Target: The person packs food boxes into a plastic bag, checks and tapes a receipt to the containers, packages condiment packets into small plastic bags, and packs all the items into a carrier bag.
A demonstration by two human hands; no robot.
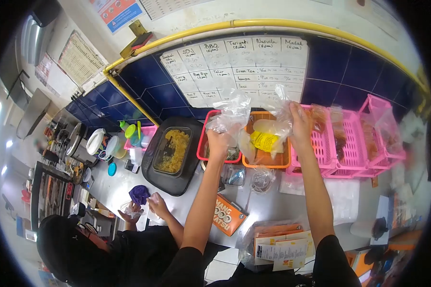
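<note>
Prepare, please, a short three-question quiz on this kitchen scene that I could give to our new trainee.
1. What do the person's own left hand and right hand both hold?

2. True or false: the yellow wall pipe runs above the white handwritten chart.

3. Fill in the colour: between the red plastic basket and the pink plastic baskets stands an ____ one.

Key:
1. Crumpled clear plastic, in each hand's grip.
2. True.
3. Orange; the orange plastic basket sits between them.
</note>
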